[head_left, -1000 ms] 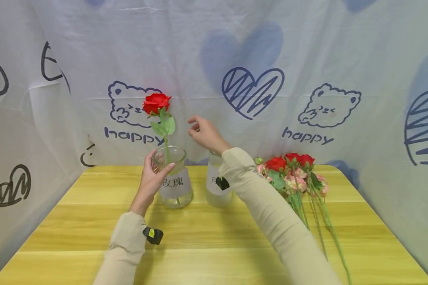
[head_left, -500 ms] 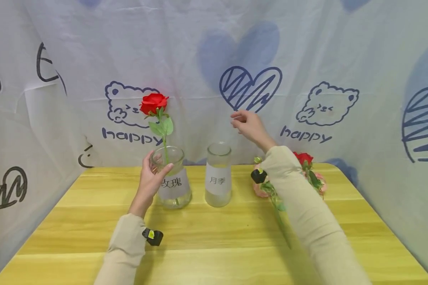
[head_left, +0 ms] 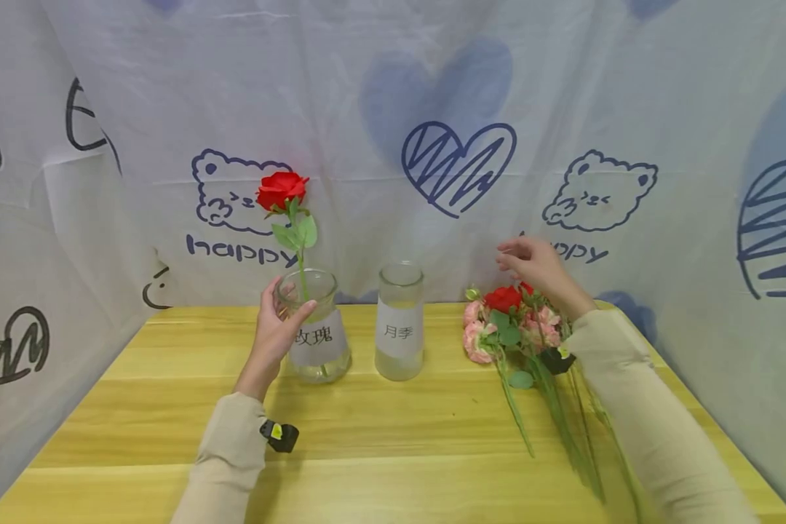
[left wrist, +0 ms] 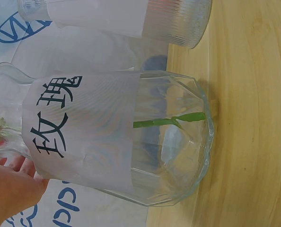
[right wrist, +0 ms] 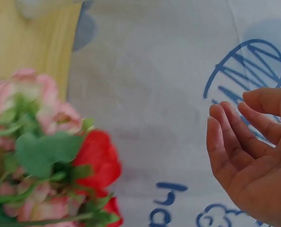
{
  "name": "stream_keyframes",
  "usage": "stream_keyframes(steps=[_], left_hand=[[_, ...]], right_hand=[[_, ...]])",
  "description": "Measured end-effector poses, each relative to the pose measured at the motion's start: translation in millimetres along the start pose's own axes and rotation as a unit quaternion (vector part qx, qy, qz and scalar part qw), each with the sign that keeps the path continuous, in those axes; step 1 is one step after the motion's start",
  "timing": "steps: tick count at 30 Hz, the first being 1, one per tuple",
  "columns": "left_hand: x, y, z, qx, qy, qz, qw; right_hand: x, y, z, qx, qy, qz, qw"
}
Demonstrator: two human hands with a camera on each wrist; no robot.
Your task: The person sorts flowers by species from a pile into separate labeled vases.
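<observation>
1. A table (head_left: 393, 437) with a yellowish wood-grain top carries everything.
2. A wide glass jar (head_left: 319, 346), labelled 玫瑰, stands upright toward its far edge, left of centre.
3. A narrower glass jar (head_left: 399, 342), labelled 月季, stands upright just beside it, not touching.
4. Farther right, red roses (head_left: 503, 298) and pink flowers (head_left: 478, 342) lie bunched, stems (head_left: 514, 411) pointing toward the near edge.

Both arms, as I see them, are clothed alike: left sleeve (head_left: 217, 458) and right sleeve (head_left: 655, 422) long, plain and beige. Fabric creased along the forearms, bunched at the left cuff (head_left: 239, 409) and right cuff (head_left: 596, 340). Left wrist unit (head_left: 288, 438): small, black, blocky, marked yellow. Right wrist unit (head_left: 553, 362): likewise black (a touch of yellow there too). Left hand (head_left: 276, 327) and right hand (head_left: 542, 273): bare.
</observation>
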State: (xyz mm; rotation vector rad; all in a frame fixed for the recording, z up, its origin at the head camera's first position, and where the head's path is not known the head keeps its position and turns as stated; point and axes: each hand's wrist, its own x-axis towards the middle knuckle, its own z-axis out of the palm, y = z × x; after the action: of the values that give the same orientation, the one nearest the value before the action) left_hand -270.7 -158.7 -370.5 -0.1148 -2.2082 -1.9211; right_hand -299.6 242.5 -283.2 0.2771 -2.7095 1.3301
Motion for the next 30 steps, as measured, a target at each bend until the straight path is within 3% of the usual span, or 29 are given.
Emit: stream_keyframes(steps=[11, 22, 30], left_hand=[[1.3, -2.4, -0.2, 0.002, -0.002, -0.003, 1.0], [1.5, -1.0, -2.2, 0.009, -0.001, -0.01, 0.9999], [0.3, -0.9, -1.2, 0.004, -0.004, -0.007, 1.0]], right_hand=[[-29.7, 47, -4, -0.008, -0.007, -0.003, 0.9999], [-48.0, 70, -2, -0.013, -0.016, 0.018, 0.9996], [-65.5, 90, 1, -0.003, -0.001, 0.016, 0.9999]])
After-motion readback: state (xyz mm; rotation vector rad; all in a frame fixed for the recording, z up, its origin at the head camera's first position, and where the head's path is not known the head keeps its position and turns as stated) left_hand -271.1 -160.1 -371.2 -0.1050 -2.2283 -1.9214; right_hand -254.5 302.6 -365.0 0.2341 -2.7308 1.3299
